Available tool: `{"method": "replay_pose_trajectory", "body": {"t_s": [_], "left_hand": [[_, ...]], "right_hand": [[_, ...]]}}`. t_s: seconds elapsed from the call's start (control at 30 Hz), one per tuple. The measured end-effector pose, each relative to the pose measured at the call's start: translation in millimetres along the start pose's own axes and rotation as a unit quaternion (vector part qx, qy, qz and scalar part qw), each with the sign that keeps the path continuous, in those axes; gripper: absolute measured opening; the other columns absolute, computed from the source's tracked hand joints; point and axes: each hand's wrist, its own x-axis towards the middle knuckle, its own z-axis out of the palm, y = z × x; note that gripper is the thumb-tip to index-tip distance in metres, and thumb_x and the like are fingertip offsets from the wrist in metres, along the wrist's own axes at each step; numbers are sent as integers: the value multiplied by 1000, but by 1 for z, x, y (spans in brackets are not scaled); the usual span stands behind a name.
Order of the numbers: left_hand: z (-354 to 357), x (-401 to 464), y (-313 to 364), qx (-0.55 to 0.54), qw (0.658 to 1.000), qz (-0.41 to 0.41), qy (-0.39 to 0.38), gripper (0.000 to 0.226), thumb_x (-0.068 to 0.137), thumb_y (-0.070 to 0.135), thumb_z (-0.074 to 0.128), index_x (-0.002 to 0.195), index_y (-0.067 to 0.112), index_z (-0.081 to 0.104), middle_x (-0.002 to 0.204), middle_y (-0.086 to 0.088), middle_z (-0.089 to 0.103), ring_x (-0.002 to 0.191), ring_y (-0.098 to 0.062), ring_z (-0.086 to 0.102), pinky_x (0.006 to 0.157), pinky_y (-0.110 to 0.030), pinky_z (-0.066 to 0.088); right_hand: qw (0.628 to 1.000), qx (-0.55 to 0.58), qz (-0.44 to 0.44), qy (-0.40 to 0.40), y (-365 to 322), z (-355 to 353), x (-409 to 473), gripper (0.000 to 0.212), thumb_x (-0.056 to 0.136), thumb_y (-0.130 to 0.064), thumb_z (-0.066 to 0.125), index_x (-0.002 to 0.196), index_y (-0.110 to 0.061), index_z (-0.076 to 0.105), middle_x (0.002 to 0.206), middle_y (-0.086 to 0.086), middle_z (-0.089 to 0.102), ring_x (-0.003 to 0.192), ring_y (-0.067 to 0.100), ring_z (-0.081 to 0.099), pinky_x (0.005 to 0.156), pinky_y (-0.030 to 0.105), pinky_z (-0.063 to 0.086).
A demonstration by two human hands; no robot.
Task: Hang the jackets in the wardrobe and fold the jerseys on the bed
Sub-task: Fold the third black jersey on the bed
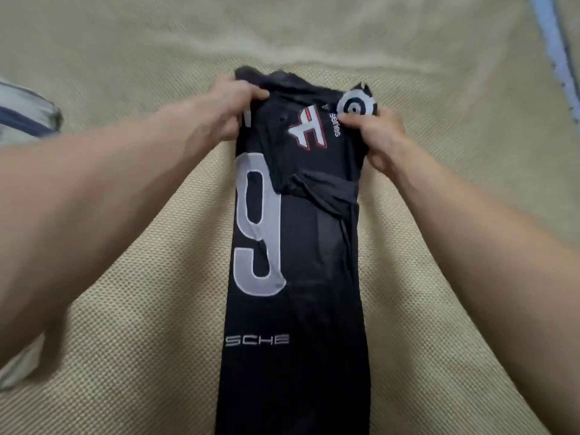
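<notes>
Spreading across the whole view: a bed (pixel 125 356) covered in tan woven fabric, rumpled toward the far side. Lying on it, down the middle: a black jersey (pixel 298 309) folded lengthwise into a long narrow strip, running from the near edge of the view up to the two hands. Showing on its upper face: a large grey numeral 9 (pixel 257 227) along the left edge, a white and red logo (pixel 309 128) near the far end, small grey lettering reading SCHE (pixel 257 340) lower down, and a folded-over sleeve crossing the strip just below the logo. Clamped on the far left corner of the jersey: the left hand (pixel 226 108), fingers curled over the cloth and thumb tucked under the edge. Pinching the far right corner: the right hand (pixel 381 136), fingers bunched tight on the fabric just below a round black and white patch (pixel 354 105). Far end lifted slightly and gathered between both hands, or so it seems through the motion blur. Peeking in at the left edge: a pale garment with a dark stripe (pixel 25 117), possibly another jersey. Running along the top right corner: a blue-grey strip of cloth (pixel 555 51).
</notes>
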Motion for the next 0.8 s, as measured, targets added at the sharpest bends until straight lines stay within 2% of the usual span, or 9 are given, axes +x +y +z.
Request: {"method": "replay_pose_trajectory", "body": {"t_s": [0.07, 0.17, 0.27, 0.33, 0.43, 0.57, 0.6, 0.67, 0.8], "left_hand": [[-4, -24, 36, -42, 997, 64, -16, 36, 85, -10, 65, 120, -1, 64, 109, -18, 74, 88, -28, 76, 65, -36, 61], [-14, -77, 56, -4, 988, 144, -60, 31, 81, -12, 68, 100, 12, 71, 94, 0, 79, 87, -14, 76, 70, -26, 57], [-31, -134, 35, 134, 956, 233, -120, 37, 78, -14, 71, 97, 19, 72, 73, 18, 74, 74, 4, 68, 70, -16, 51], [-50, -165, 0, 217, 932, 247, -154, 32, 79, -6, 76, 87, 24, 70, 67, 18, 67, 65, 7, 60, 62, -15, 46], [-77, -203, -74, 359, 859, 292, -220, 18, 80, 12, 78, 84, 24, 65, 85, 11, 62, 77, -5, 60, 67, -28, 47], [-105, -257, -181, 610, 636, 394, -263, 20, 75, 13, 66, 89, 26, 60, 97, 6, 57, 80, -19, 56, 70, -34, 44], [-109, -272, -202, 641, 601, 395, -269, 18, 77, 16, 65, 91, 26, 61, 99, 4, 59, 83, -20, 58, 75, -33, 45], [-117, -291, -240, 672, 568, 381, -284, 14, 80, 20, 58, 92, 25, 61, 100, 3, 63, 86, -20, 63, 83, -34, 48], [-131, -302, -271, 690, 555, 327, -329, 23, 75, 23, 67, 96, 29, 57, 94, 9, 61, 80, -14, 59, 79, -32, 52]], "right_hand": [[998, -10, -55, 9, -31, -6, 1, 32, 76, 5, 79, 107, -1, 75, 101, 15, 78, 98, 30, 76, 88, 42, 62], [992, -36, -122, -2, -55, -25, -26, 34, 76, 3, 81, 109, 1, 75, 106, 15, 77, 103, 29, 74, 94, 43, 60], [982, -106, -152, -36, -35, -43, -74, 18, 78, -5, 84, 95, -5, 77, 90, 1, 77, 74, 2, 70, 70, 19, 56], [968, -173, -172, -61, -3, -54, -109, 18, 75, -14, 86, 87, -4, 76, 82, -2, 69, 73, 2, 60, 68, 20, 47], [939, -256, -194, -124, 62, -72, -161, 32, 69, -9, 87, 95, -26, 79, 102, -5, 72, 95, 7, 65, 86, 23, 49], [811, -477, -291, -173, 160, -98, -227, 51, 60, 5, 82, 100, -26, 78, 128, -4, 65, 120, 10, 57, 105, 19, 38], [781, -512, -296, -202, 181, -102, -241, 59, 54, 7, 83, 102, -27, 78, 131, -1, 64, 123, 14, 57, 107, 22, 39], [740, -564, -283, -235, 206, -106, -259, 59, 53, 1, 91, 102, -30, 80, 132, 2, 66, 124, 21, 61, 102, 30, 47], [722, -587, -246, -272, 211, -108, -271, 61, 57, -3, 90, 110, -31, 79, 137, 4, 63, 127, 24, 61, 97, 37, 57]]}}
